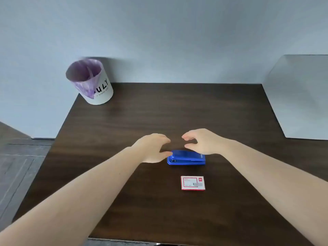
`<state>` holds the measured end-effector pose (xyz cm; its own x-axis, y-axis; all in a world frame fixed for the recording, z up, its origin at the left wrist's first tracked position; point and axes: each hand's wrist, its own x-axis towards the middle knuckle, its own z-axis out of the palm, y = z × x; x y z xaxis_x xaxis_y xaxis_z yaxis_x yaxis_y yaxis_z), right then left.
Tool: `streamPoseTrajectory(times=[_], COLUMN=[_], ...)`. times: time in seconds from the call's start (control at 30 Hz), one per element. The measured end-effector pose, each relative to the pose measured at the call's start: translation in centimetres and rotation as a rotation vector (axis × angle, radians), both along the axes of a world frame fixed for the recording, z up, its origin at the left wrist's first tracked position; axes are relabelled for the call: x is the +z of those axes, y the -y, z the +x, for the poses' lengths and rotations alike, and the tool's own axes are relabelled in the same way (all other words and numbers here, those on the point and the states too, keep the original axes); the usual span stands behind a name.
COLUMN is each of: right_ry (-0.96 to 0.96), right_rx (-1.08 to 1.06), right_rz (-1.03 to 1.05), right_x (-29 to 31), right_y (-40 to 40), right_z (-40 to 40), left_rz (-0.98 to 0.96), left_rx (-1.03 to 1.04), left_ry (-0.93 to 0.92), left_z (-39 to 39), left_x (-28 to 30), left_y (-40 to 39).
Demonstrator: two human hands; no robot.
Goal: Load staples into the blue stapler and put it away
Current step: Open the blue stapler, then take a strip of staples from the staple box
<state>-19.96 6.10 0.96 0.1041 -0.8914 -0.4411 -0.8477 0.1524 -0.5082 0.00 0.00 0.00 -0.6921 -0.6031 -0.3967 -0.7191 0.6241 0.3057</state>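
A blue stapler (186, 158) lies closed on the dark wooden table (142, 121), near the middle. A small red and white staple box (193, 183) lies flat just in front of it, closed. My left hand (152, 148) hovers at the stapler's left end, fingers curved and apart, thumb close to the stapler's tip. My right hand (200, 142) is above the stapler's far right side, fingers curled open. Neither hand holds anything.
A white bin (90, 82) with a purple liner stands by the table's far left corner against the wall. A pale panel (301, 96) rises along the table's right side. Grey floor (21, 166) shows at the left.
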Motion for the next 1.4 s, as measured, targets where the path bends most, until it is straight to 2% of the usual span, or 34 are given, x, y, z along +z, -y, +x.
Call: streamPoseTrajectory(times=[0.23, 0.43, 0.6, 0.73, 0.83, 0.97, 1.07, 1.13, 1.2, 1.33, 1.4], right_ry=[0.071, 0.040, 0.066, 0.198, 0.372, 0.668, 0.791, 0.852, 0.820, 0.392, 0.302], right_rx=[0.054, 0.090, 0.062, -0.035, -0.184, -0.333, -0.483, -0.561, -0.557, -0.476, -0.444], right_rz=[-0.037, -0.184, -0.408, -0.604, -0.719, -0.752, -0.779, -0.715, -0.649, -0.746, -0.717], right_x=[-2.3, -4.5, -5.7, -5.6, -6.0, -6.6, -8.0, -9.3, -10.4, -10.6, -10.5], right_y=[-1.5, -1.9, -2.6, -4.0, -5.4, -7.4, -9.1, -10.4, -11.5, -11.7, -11.5], right_z=[1.7, 2.5, 2.3, 1.0, 0.1, -2.6, -5.0, -6.1, -6.7, -7.6, -7.5], left_rz=[0.044, 0.004, -0.045, -0.123, -0.186, -0.267, -0.354, -0.368, -0.349, -0.351, -0.350], left_rx=[-0.009, 0.041, 0.105, 0.111, 0.095, 0.142, 0.164, 0.183, 0.200, 0.219, 0.229], left_ry=[0.033, -0.152, -0.340, -0.488, -0.498, -0.505, -0.516, -0.506, -0.486, -0.508, -0.515], left_z=[0.3, 0.3, 0.4, 0.8, 0.8, 0.9, 1.1, 1.2, 1.3, 1.5, 1.5], left_x=[-3.0, -5.6, -8.2, -9.9, -10.1, -10.4, -10.9, -10.6, -10.5, -11.0, -11.2], left_y=[-1.1, -1.2, -1.5, -1.9, -2.2, -3.7, -4.9, -5.5, -5.6, -5.3, -5.1])
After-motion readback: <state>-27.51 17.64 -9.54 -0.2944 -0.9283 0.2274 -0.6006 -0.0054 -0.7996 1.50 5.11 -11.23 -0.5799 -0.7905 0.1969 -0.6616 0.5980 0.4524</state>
